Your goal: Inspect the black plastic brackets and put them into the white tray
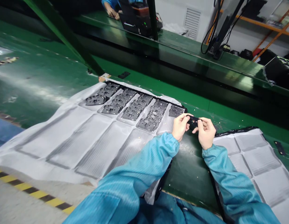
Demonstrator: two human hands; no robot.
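Between my two hands is a small flat black plate [193, 122] with holes in it, raised over the green bench. My left hand [181, 126] pinches its left end between thumb and fingers. At the other end, my right hand [205, 131] grips it the same way. Left of my hands lies a compartmented tray lined with a thin white sheet [72, 130]. Several rows of similar black plates [131, 111] fill its far compartments, and a short stack [175, 111] sits in the far right one, close to my left hand.
A second white-lined tray [258, 152] lies to the right, with a small black piece [280, 148] beside it. Another black piece [124, 75] rests beyond the left tray. A green post [65, 34] slants down at the left. Across the bench, a co-worker's hand [111, 11] is near a black machine [137, 18].
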